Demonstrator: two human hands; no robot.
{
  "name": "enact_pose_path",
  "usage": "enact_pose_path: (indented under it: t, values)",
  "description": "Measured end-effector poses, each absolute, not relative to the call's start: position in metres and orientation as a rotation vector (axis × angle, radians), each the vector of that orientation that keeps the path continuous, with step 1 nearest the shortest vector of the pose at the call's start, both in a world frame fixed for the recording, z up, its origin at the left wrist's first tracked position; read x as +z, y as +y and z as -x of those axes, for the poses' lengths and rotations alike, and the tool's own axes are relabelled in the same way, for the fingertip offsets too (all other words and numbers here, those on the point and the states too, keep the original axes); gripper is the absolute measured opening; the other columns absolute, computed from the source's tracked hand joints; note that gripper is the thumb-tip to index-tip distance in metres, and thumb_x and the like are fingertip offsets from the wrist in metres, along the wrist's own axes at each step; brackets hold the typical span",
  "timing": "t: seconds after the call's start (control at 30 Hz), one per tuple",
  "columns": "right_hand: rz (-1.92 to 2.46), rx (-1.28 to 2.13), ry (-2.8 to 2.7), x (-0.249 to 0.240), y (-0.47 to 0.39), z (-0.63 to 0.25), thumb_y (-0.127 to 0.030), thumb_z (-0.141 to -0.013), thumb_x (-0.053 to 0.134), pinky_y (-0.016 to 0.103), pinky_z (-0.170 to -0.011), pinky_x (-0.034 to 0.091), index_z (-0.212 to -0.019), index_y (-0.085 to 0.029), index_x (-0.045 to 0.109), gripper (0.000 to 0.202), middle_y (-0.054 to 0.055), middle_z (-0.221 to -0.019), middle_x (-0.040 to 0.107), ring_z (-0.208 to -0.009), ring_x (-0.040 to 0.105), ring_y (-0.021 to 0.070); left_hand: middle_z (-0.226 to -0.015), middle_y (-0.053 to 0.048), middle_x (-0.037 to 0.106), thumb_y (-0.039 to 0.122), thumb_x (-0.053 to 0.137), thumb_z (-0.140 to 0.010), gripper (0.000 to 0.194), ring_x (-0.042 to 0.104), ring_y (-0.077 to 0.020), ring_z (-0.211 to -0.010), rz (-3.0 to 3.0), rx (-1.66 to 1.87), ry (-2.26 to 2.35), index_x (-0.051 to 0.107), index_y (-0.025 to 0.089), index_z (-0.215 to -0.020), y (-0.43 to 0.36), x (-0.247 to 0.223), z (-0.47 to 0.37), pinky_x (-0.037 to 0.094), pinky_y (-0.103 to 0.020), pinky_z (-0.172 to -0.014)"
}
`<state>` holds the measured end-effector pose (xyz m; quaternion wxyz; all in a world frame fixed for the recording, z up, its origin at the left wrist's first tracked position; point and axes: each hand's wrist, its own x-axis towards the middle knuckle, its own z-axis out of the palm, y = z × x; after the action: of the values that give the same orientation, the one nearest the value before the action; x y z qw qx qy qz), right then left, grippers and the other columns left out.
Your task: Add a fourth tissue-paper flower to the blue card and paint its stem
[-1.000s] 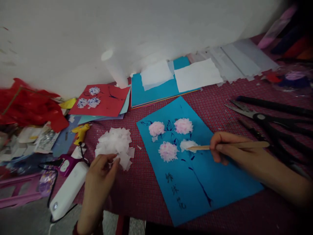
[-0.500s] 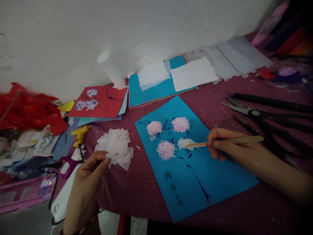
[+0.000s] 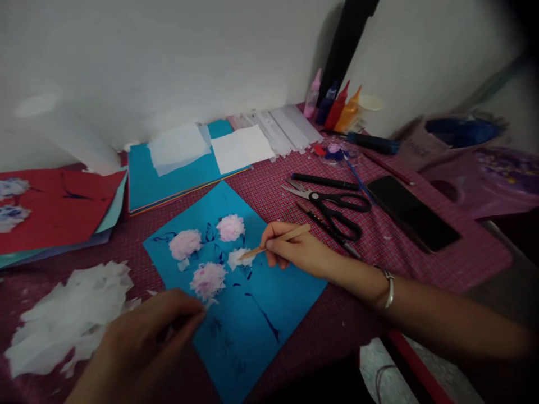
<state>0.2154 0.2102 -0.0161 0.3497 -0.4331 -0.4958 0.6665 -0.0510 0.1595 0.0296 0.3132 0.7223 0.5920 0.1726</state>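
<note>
My right hand (image 3: pixel 290 247) grips a thin wooden stick (image 3: pixel 297 231) like a pen. The stick's tip touches a small white paper flower (image 3: pixel 239 258) on the blue card (image 3: pixel 282 292). Three fuller pink-and-white paper flowers, one of them low on the left (image 3: pixel 208 280), sit around it among dark blue painted leaves and a stem. My left hand (image 3: pixel 155 336) is over the card's left edge, thumb and finger pinched on a small piece of white tissue paper (image 3: pixel 211 303). Left of it spreads a pile of white tissue paper pieces (image 3: pixel 71 314).
Black-handled scissors (image 3: pixel 337 205), a phone (image 3: pixel 412 213) and several paint bottles (image 3: pixel 337 109) are on the right. Behind lie blue sheets (image 3: pixel 138 185) with white paper (image 3: pixel 244 148). A red card (image 3: pixel 84 213) and a white roll (image 3: pixel 80 137) stand at left.
The view has swung right. My left hand has moved from the tissue pile to the blue card with a paper piece. My right hand still holds the stick at the white flower.
</note>
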Motion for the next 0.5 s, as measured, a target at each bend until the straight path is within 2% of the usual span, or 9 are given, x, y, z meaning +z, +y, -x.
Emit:
enact_pose_path:
  t: [0.13, 0.23, 0.33, 0.5]
  values:
    - [1.079, 1.738, -1.266, -0.018, 0.211, -0.215, -0.008, -0.081, 0.046, 0.015, -0.041, 0.036, -0.076, -0.017, 0.054, 0.013, -0.006, -0.055, 0.057, -0.043, 0.045, 0.0045, -0.068, 0.001, 0.068, 0.037, 0.055, -0.080, 0.018, 0.063, -0.0172, -0.060, -2.034, 0.230, 1.259, 0.067, 0.028, -0.070, 0.189, 0.035, 0.015, 0.047, -0.025, -0.054]
    - [1.089, 1.755, -1.263, -0.018, 0.212, -0.216, -0.007, -0.082, 0.045, 0.015, -0.041, 0.036, -0.078, -0.017, 0.053, 0.013, -0.006, -0.055, 0.057, -0.043, 0.045, 0.0046, -0.071, 0.000, 0.068, 0.032, 0.051, -0.081, 0.020, 0.062, -0.0173, -0.063, -2.009, 0.104, 1.148, 0.067, 0.026, -0.072, 0.207, 0.027, 0.005, 0.046, -0.025, -0.056]
    - [1.117, 1.764, -1.269, -0.018, 0.212, -0.216, -0.007, -0.082, 0.045, 0.016, -0.042, 0.036, -0.078, -0.017, 0.053, 0.013, -0.006, -0.055, 0.057, -0.043, 0.045, 0.0049, -0.070, -0.001, 0.067, 0.029, 0.049, -0.079, 0.020, 0.060, -0.0167, -0.062, -2.011, 0.060, 1.102, 0.065, 0.024, -0.070, 0.219, 0.012, 0.001, 0.043, -0.025, -0.056]
    - [1.118, 1.751, -1.267, -0.017, 0.211, -0.217, -0.010, -0.081, 0.046, 0.016, -0.043, 0.038, -0.078, -0.017, 0.053, 0.011, -0.005, -0.056, 0.057, -0.044, 0.047, 0.0059, -0.060, 0.002, 0.060, 0.028, 0.051, -0.071, 0.010, 0.055, -0.0171, -0.054, -2.031, 0.141, 1.314, 0.059, 0.023, -0.076, 0.225, 0.001, -0.002, 0.039, -0.027, -0.052]
